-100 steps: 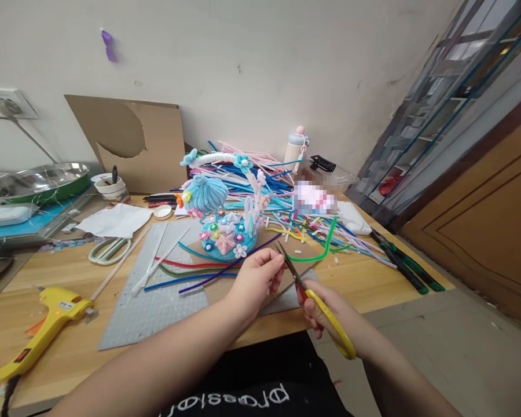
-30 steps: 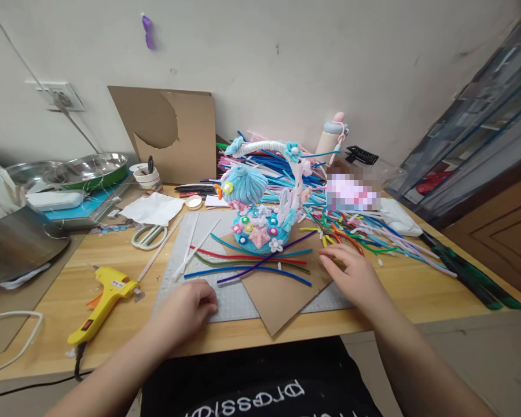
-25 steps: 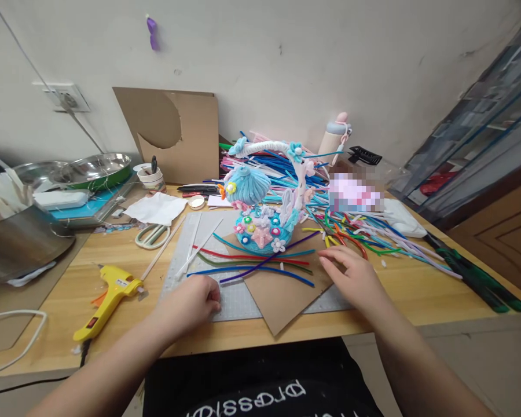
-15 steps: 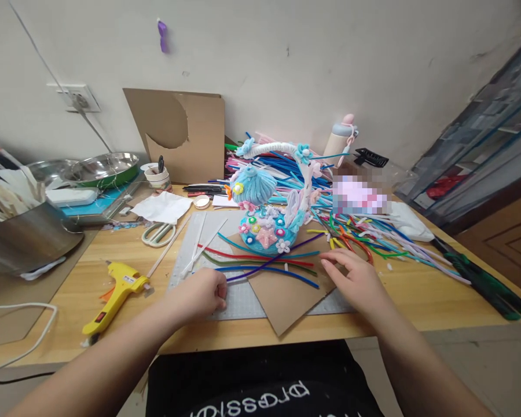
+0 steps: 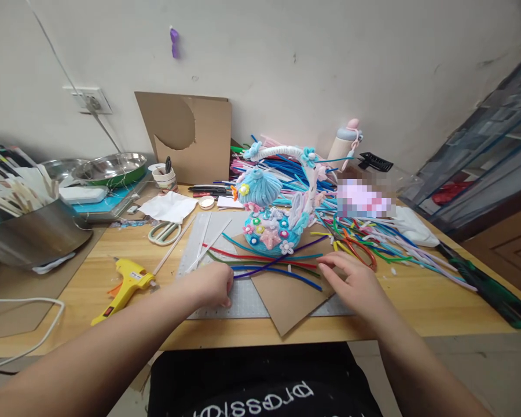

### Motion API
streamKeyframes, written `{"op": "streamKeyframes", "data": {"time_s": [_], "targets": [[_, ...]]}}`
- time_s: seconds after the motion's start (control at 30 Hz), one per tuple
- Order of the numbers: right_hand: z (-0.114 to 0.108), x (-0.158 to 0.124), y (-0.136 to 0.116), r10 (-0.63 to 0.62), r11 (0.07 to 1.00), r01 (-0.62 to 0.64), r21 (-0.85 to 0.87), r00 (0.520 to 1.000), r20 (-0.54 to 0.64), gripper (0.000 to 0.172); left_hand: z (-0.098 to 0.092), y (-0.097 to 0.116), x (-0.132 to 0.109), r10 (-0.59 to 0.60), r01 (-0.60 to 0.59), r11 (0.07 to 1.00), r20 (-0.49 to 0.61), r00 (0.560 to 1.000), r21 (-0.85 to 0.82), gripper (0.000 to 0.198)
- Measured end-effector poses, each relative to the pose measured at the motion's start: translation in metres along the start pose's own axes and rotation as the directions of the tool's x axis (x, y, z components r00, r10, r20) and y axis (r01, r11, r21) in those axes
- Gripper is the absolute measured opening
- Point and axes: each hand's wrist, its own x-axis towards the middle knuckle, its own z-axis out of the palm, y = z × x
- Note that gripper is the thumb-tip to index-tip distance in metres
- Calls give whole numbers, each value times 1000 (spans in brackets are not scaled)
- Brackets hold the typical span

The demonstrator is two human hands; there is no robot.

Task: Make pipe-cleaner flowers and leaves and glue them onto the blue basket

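A small blue basket (image 5: 269,231) with flowers, a pink starfish and a shell-like raised lid (image 5: 260,186) stands under a white fuzzy handle (image 5: 282,152). In front of it lie loose pipe cleaners: red (image 5: 260,256), green (image 5: 295,266), blue (image 5: 295,276) and a purple one (image 5: 264,269) crossing them. My left hand (image 5: 215,285) is curled at their left ends, its fingers mostly turned from view; whether it grips one is hidden. At their right ends my right hand (image 5: 349,279) has thumb and fingers apart, holding nothing visible.
Beneath are a grey cutting mat (image 5: 243,304) and a cardboard piece (image 5: 284,313). Left lie a yellow glue gun (image 5: 128,286), scissors (image 5: 164,233) and a metal pot (image 5: 35,240) of sticks. Behind is a pipe cleaner heap (image 5: 286,168); orange-handled pliers (image 5: 360,252) lie right.
The whole view has shifted slightly, so most things appear a little further right. Both hands stay by the ends of the pipe cleaners, with almost the same pose.
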Motion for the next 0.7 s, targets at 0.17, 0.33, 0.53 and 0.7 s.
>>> {"op": "streamKeyframes", "data": {"time_s": [0.17,0.33,0.53,0.7], "targets": [[7,13,-31,-139,990,142,0,970,197,20,7,-9,0,12,-12,1000,-26,1000,-3,15],[26,31,-57,-326,927,373,32,763,559,20,12,-15,-7,10,-12,999,-54,998,-38,15],[38,51,-68,-338,892,451,-45,728,597,15,20,-16,-26,112,-121,991,-136,984,-63,5],[50,58,-80,-257,950,112,293,814,521,18,8,-4,-27,186,-281,929,-355,916,-239,6]]}}
